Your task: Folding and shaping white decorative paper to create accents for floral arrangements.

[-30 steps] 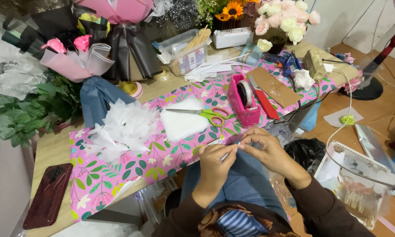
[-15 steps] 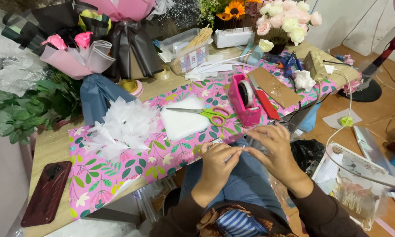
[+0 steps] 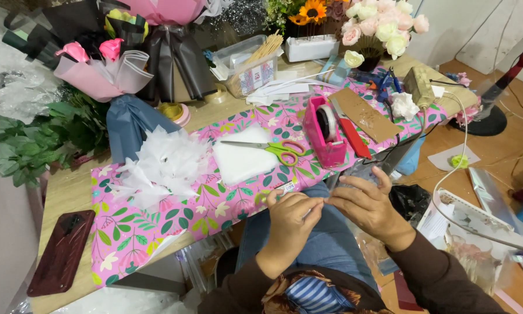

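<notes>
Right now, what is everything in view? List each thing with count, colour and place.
scissors: one, yellow-green and orange handles, on the white sheet
white sheet: one, on the patterned paper
patterned paper: one, pink with leaves, spread over the table
tape dispenser: one, pink, right of the scissors
white tissue pile: one, left of the white sheet
phone: one, dark red, near-left table corner
pink bouquet: one, pink wrap, far left
artificial flowers: a bunch, pink and cream, far side
glue gun: one, blue, far right
left hand: one, below the table edge, fingertips meeting the right hand's
right hand: one, beside it, pinching something too small to identify
</notes>
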